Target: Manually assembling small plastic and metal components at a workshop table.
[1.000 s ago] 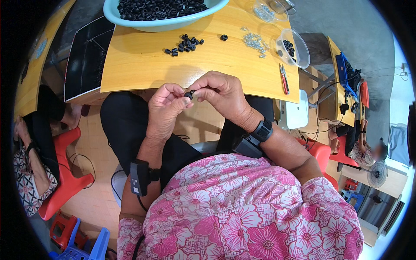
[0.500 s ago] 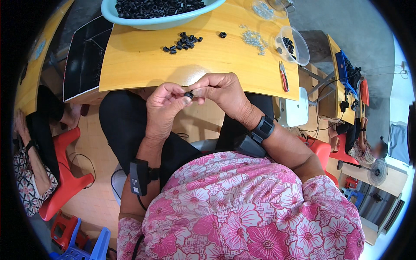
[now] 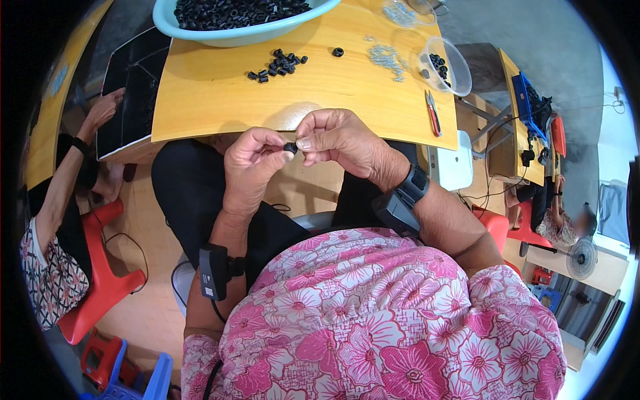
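Observation:
Just off the table's near edge, my left hand (image 3: 252, 163) pinches a small black cylindrical plastic part (image 3: 291, 147) between thumb and fingertips. My right hand (image 3: 339, 143) is closed in a pinch right beside that part, its thumb against the index finger. Whatever sits between those right fingertips is too small to make out. On the table beyond my hands lies a loose pile of similar black parts (image 3: 281, 65). One black ring-like piece (image 3: 338, 52) rests apart from them. Small clear or silvery pieces (image 3: 387, 60) are scattered further right.
A light blue basin (image 3: 253, 35) full of black parts stands at the table's far edge. Clear plastic tubs (image 3: 460, 70) and red-handled snips (image 3: 434, 115) are at the right. At left, a co-worker's hand (image 3: 105, 107) reaches over a black tray (image 3: 130, 80), near a red stool (image 3: 100, 267).
My right hand has turned slightly and its fingers have shifted at the black part. My left hand keeps its pinch. The co-worker's arm at left has reached forward to the black tray.

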{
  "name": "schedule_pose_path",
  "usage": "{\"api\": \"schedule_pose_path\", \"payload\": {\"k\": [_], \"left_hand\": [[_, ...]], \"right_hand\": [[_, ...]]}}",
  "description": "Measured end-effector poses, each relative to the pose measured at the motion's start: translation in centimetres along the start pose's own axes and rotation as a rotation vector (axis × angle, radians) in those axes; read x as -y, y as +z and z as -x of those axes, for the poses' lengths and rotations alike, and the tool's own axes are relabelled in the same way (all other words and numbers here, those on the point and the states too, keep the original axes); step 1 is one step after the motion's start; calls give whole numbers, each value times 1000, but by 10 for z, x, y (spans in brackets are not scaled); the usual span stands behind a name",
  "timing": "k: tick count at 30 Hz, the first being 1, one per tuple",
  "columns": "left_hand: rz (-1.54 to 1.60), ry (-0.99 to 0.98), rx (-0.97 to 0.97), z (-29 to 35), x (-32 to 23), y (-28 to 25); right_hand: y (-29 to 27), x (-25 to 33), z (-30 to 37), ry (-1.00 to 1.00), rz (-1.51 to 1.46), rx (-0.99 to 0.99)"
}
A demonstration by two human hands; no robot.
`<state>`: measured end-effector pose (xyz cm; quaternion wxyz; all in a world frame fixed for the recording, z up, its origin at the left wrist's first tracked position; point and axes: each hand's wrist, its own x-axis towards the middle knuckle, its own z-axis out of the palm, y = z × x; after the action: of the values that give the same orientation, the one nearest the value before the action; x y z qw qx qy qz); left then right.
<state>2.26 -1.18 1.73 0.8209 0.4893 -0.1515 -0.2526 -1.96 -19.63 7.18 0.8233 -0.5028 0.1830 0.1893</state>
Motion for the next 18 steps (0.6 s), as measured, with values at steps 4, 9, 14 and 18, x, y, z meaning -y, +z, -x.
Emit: {"api": "schedule_pose_path", "payload": {"k": [4, 9, 14, 18], "left_hand": [[-26, 31, 15, 4, -4, 1], [-33, 72, 51, 5, -3, 4], [-67, 112, 62, 5, 1, 3], [-125, 162, 74, 6, 0, 6]], "right_hand": [[3, 7, 3, 47, 134, 15], [-1, 6, 8, 126, 183, 34], [-2, -3, 12, 117, 40, 131], [-3, -7, 14, 97, 45, 137]]}}
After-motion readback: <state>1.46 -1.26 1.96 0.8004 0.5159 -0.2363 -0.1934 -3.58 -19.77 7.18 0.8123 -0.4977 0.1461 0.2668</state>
